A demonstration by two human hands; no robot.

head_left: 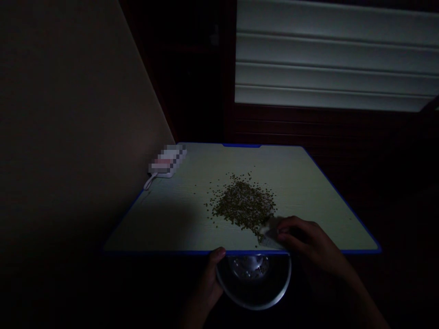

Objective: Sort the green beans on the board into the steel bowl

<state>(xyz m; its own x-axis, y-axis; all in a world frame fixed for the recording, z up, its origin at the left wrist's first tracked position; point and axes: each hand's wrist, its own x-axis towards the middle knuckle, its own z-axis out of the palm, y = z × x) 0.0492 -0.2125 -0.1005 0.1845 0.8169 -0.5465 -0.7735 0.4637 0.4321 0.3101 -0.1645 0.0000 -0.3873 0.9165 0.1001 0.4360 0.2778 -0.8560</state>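
Observation:
A pile of small greenish-brown seeds or beans (243,203) lies spread on the pale tabletop (302,183), near its front edge. My right hand (313,244) is pinched closed on a pale, thin, flat piece (270,235) that touches the near right side of the pile; its exact kind is too dim to tell. Below the table's front edge, my left hand (210,281) is closed on the left rim of a shiny metal bowl (270,304), thumb up by the blue edging. Some seeds show inside the bowl, whose far part is hidden under the table.
A white object with a strap (168,162), partly pixelated, lies at the table's far left corner. A wall or panel (75,114) rises on the left. Behind the table are dark wood and white slats (329,59). The room is dim.

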